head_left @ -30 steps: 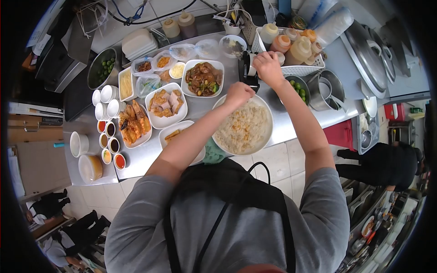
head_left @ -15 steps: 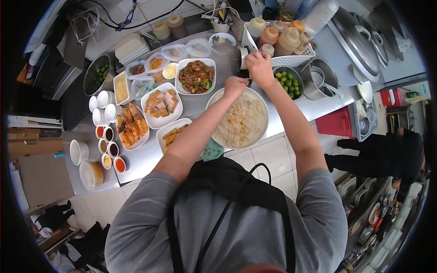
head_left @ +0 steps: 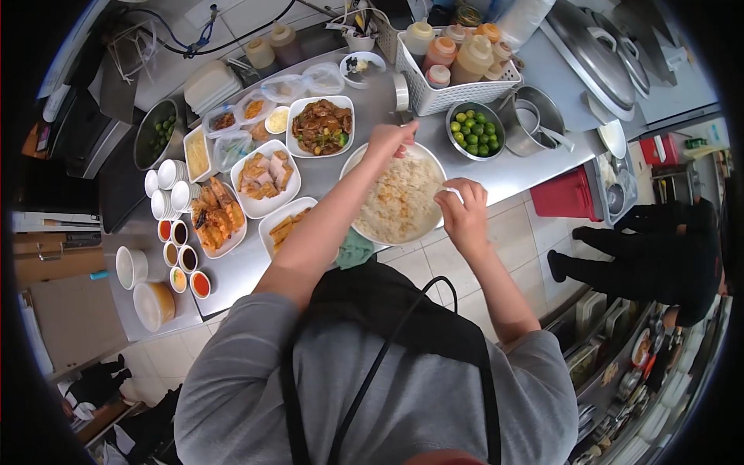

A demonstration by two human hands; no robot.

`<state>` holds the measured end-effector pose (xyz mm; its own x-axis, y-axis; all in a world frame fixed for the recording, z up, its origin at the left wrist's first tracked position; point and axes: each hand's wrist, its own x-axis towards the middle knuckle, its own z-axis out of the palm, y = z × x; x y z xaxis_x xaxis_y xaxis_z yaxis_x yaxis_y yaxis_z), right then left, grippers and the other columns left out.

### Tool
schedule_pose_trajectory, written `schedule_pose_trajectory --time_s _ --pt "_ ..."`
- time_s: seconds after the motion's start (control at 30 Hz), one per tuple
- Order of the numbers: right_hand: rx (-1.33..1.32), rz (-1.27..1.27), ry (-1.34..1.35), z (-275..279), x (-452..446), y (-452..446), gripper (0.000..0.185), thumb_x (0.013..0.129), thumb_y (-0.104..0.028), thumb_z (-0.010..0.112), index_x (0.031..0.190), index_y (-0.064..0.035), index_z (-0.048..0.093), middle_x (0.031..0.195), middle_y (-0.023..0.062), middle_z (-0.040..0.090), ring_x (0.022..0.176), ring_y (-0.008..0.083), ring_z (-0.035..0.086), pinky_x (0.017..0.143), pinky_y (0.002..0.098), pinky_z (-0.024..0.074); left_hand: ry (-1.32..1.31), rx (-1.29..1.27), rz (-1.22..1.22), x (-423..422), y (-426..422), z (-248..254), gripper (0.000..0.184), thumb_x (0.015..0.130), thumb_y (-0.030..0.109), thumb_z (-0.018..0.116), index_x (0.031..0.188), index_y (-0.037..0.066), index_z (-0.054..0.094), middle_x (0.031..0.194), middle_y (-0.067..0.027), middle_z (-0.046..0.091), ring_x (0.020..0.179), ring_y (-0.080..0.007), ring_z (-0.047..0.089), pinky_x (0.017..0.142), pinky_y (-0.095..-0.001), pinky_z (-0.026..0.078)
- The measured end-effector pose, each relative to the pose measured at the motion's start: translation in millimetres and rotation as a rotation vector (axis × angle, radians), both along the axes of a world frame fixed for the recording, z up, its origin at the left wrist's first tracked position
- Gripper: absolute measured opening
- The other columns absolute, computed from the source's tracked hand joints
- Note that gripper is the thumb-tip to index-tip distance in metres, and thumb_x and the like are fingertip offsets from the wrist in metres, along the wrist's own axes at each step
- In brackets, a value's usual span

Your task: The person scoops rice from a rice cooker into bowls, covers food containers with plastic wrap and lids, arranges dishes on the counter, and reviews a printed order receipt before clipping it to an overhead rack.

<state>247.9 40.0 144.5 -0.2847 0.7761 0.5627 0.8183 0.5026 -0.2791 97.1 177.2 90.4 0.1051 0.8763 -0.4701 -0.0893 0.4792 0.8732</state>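
A round white bowl of rice (head_left: 399,201) sits at the counter's front edge. Over its back rim is my left hand (head_left: 393,142), fingers drawn together; whatever they may hold is too small to tell. A dark object with a white roll (head_left: 401,91) stands just behind that hand, partly blurred. My right hand (head_left: 465,211), at the bowl's right rim, pinches a small white piece (head_left: 455,194). Left of the bowl are square dishes of brown meat (head_left: 322,126), sliced meat (head_left: 266,177) and yellow strips (head_left: 285,228), the last partly hidden by my left arm.
Green limes (head_left: 475,133) fill a metal bowl beside a steel pot (head_left: 533,116). A white basket (head_left: 465,97) holds sauce bottles. Fried food (head_left: 217,219), sauce cups (head_left: 187,258) and stacked small dishes (head_left: 172,174) stand left. A person in black (head_left: 666,256) is at right.
My right hand has left the dark object and moved down to the bowl's right rim, now with the white piece. My left hand has shifted slightly left and up. The view has shifted, too.
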Motion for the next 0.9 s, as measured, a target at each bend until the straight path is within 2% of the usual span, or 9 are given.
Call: schedule_pose_trajectory --time_s 0.07,0.23,0.33,0.4,0.43,0.53,0.63,0.77,0.9 --pt "0.009 -0.014 0.016 -4.5 -7.6 -2.9 0.017 0.06 -0.004 0.058 0.076 -0.0099 0.056 0.092 0.0047 0.052 0.087 0.0217 0.049 0.072 0.0334 0.0369 -0.021 0.023 -0.16 2.8 -22.7 12.4 0.032 0.069 0.031 0.067 0.07 0.001 0.059 0.067 -0.0066 0.058 0.055 -0.0119 0.053 0.047 -0.024 0.044" --pt "0.0 -0.044 -0.013 -12.7 -10.2 -14.4 0.023 0.062 -0.006 0.06 0.084 -0.0117 0.057 0.094 0.0075 0.052 0.086 0.0253 0.05 0.068 0.0336 0.041 -0.243 -0.063 -0.179 4.8 -64.7 20.3 0.019 0.073 0.014 0.064 0.082 0.0 0.055 0.074 -0.0079 0.059 0.062 -0.0131 0.056 0.058 -0.024 0.048" --pt "-0.12 -0.039 0.211 -7.9 -8.6 -16.1 0.024 0.07 -0.014 0.062 0.093 -0.0104 0.057 0.095 0.0063 0.052 0.084 0.0232 0.051 0.069 0.033 0.0431 -0.362 -0.154 -0.176 4.0 -75.8 25.7 0.038 0.074 0.004 0.059 0.108 -0.005 0.045 0.078 -0.0115 0.059 0.068 -0.017 0.058 0.061 -0.0278 0.05" --pt "-0.634 -0.125 1.046 -15.7 -4.8 -14.6 0.031 0.08 -0.028 0.056 0.101 -0.0047 0.055 0.095 0.0067 0.054 0.081 0.0192 0.055 0.071 0.0295 0.0449 -0.298 -0.084 -0.198 7.6 -86.1 33.8 0.047 0.074 0.002 0.058 0.115 -0.005 0.038 0.079 -0.0136 0.059 0.067 -0.0176 0.059 0.059 -0.0278 0.051" --pt "-0.904 -0.139 1.215 -11.2 -0.7 -8.4 0.037 0.083 -0.034 0.051 0.101 -0.0013 0.054 0.093 0.0072 0.055 0.079 0.0155 0.055 0.07 0.0283 0.0454 -0.239 -0.017 -0.222 11.0 -91.7 36.4 0.056 0.074 0.001 0.057 0.122 -0.005 0.031 0.079 -0.0157 0.059 0.065 -0.0182 0.059 0.057 -0.0278 0.051" --pt "-1.249 -0.157 1.391 -25.8 7.7 3.7 0.031 0.081 -0.031 0.055 0.091 -0.0013 0.058 0.081 0.0057 0.06 0.075 0.013 0.055 0.064 0.0242 0.0448 -0.139 0.07 -0.227 19.7 -110.7 33.7 0.066 0.073 -0.001 0.057 0.128 -0.005 0.02 0.077 -0.0173 0.059 0.06 -0.0188 0.06 0.053 -0.0267 0.051" --pt "-1.23 -0.092 1.283 -30.9 8.2 8.5 0.026 0.08 -0.03 0.056 0.083 -0.0042 0.059 0.078 0.0047 0.06 0.071 0.0104 0.055 0.063 0.0227 0.0436 -0.196 0.03 -0.366 21.9 -126.6 27.2 0.073 0.072 -0.001 0.057 0.13 -0.004 0.013 0.074 -0.0151 0.06 0.056 -0.0189 0.059 0.051 -0.0272 0.05" --pt "-1.18 -0.17 1.348 -16.6 7.8 6.3 0.02 0.078 -0.026 0.059 0.078 -0.0058 0.058 0.074 0.0033 0.06 0.066 0.0082 0.055 0.061 0.0205 0.0421 0.215 0.227 -0.445 1.9 -105.6 40.6 0.061 0.071 0.003 0.058 0.123 -0.005 0.029 0.074 -0.0127 0.06 0.057 -0.0172 0.059 0.05 -0.0271 0.049" --pt "-1.186 -0.135 1.386 -15.9 10.1 5.2 0.018 0.077 -0.024 0.06 0.077 -0.0062 0.058 0.071 0.002 0.059 0.064 0.0078 0.054 0.061 0.0195 0.0414 0.004 0.148 -0.122 -12.2 -36.2 -2.1 0.033 0.072 0.007 0.057 0.102 -0.006 0.051 0.074 -0.0122 0.06 0.059 -0.0161 0.057 0.048 -0.0257 0.046"
